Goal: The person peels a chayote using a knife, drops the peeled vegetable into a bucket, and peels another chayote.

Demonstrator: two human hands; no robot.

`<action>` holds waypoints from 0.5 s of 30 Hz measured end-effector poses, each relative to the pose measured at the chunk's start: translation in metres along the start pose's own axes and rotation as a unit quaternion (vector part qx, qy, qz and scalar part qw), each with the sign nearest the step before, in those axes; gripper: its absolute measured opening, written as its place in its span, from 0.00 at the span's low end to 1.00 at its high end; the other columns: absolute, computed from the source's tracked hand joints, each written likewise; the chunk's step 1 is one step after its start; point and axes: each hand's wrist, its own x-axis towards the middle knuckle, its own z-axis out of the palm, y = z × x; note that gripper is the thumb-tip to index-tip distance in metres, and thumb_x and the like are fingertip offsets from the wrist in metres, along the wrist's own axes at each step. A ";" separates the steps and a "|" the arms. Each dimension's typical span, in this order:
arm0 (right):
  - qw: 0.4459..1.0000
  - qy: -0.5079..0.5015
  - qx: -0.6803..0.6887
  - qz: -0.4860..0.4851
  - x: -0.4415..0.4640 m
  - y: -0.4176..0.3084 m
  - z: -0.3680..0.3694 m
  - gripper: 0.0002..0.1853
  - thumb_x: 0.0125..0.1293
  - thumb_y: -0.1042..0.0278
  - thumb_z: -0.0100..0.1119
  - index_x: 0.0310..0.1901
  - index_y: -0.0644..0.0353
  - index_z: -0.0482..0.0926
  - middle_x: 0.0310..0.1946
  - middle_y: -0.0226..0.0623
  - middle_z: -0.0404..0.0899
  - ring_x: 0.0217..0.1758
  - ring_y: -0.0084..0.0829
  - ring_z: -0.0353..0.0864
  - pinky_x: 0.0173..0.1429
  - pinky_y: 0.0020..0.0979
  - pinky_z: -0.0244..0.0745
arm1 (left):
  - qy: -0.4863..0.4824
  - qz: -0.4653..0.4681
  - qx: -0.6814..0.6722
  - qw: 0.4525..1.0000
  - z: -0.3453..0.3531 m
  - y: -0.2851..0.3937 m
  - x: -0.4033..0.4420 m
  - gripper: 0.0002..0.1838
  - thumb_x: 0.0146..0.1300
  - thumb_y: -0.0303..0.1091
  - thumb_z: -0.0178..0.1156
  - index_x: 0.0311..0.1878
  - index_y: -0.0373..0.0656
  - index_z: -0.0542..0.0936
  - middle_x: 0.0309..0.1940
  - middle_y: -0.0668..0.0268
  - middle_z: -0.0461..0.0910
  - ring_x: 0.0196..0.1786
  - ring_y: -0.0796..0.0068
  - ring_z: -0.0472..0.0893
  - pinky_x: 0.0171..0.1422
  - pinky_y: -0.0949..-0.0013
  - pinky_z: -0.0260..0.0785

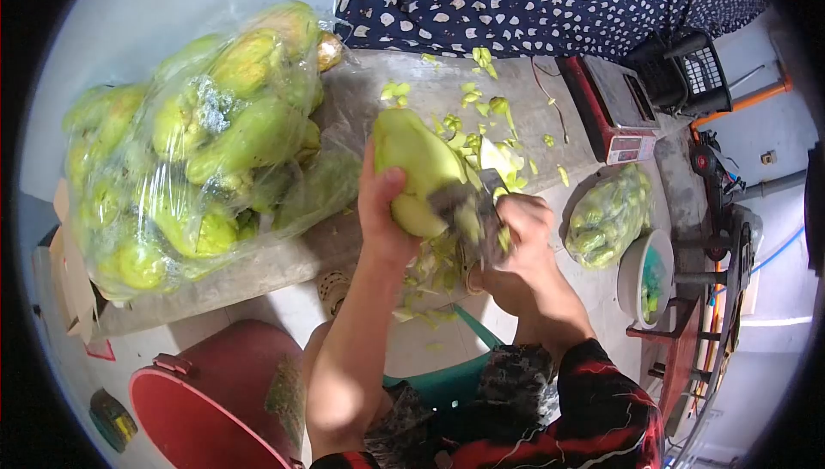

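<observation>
My left hand (387, 211) is wrapped round a large peeled green papaya (417, 151), its pale surface bare of skin. My right hand (526, 227) is closed round a dark, wide-bladed knife (471, 216), which is smeared by motion and lies against the lower right side of the papaya. Its handle is mostly hidden in my fingers. Green and pale peelings (503, 160) lie scattered on the concrete bench behind the papaya, and more peelings (425, 276) are on the floor below my hands.
A big clear plastic bag of green papayas (232, 134) fills the bench's left side. At right are a red scale (610, 108), a black crate (696, 74), another filled bag (608, 216) and a white bucket (634, 284). A red bin (210, 392) stands lower left.
</observation>
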 end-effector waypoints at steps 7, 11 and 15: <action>0.999 0.005 -0.021 0.049 -0.007 0.015 0.006 0.12 0.44 0.74 0.63 0.19 0.61 0.66 0.13 0.38 0.66 0.14 0.40 0.66 0.21 0.32 0.62 | 0.011 0.009 -0.002 1.000 -0.001 0.006 0.004 0.38 0.53 0.45 0.60 0.68 0.41 0.64 0.54 0.60 0.74 0.56 0.65 0.77 0.61 0.62 0.73; 0.989 0.014 -0.028 0.147 -0.005 0.018 0.008 0.10 0.45 0.75 0.60 0.18 0.61 0.66 0.12 0.38 0.62 0.11 0.36 0.63 0.20 0.32 0.59 | -0.035 0.002 0.020 0.999 0.015 0.007 -0.002 0.40 0.51 0.43 0.62 0.68 0.39 0.63 0.53 0.58 0.74 0.54 0.64 0.79 0.59 0.61 0.75; 0.990 0.007 0.022 0.139 -0.008 0.020 0.005 0.08 0.46 0.73 0.59 0.19 0.61 0.68 0.12 0.37 0.61 0.12 0.36 0.62 0.20 0.33 0.57 | -0.033 -0.004 0.024 0.999 0.011 0.008 0.001 0.42 0.49 0.42 0.63 0.68 0.38 0.62 0.53 0.56 0.75 0.54 0.62 0.79 0.59 0.60 0.75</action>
